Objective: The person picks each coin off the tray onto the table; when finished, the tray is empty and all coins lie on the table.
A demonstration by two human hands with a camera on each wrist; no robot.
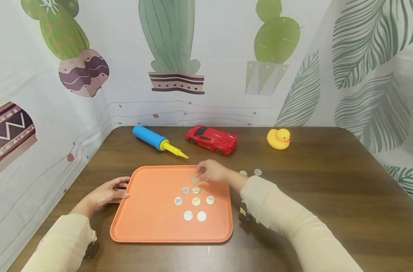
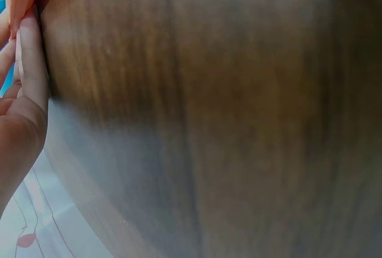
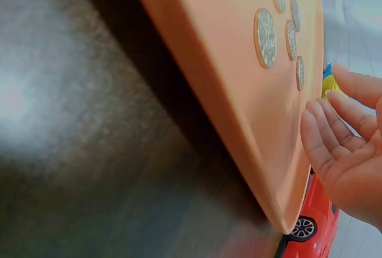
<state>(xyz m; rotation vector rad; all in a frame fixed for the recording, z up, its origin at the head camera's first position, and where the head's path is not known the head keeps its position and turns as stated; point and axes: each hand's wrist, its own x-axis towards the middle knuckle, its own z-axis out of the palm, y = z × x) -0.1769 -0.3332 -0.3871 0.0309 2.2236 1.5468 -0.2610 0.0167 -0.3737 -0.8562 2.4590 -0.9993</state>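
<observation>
Your coins (image 1: 196, 201) look like shiny metal, the tray (image 1: 150, 204) smooth plastic with a soft sheen, the far car (image 1: 211, 139) glossy plastic, the duck (image 1: 278, 139) smooth rubber, the tabletop (image 1: 322, 189) wood-grained and faintly glossy, the backdrop (image 1: 226, 49) creased cloth.

- Your left hand (image 1: 105, 192) holds the left edge of the tray (image 1: 148, 211).
- Your right hand (image 1: 211, 170) is over its far edge, just beside a coin (image 1: 194, 180).
- Eight coins (image 1: 196, 201) show on it.
- Two others lie on the table (image 1: 311, 181), to its right.
- Behind: pump (image 1: 150, 137), car (image 1: 211, 139), duck (image 1: 278, 139).
</observation>
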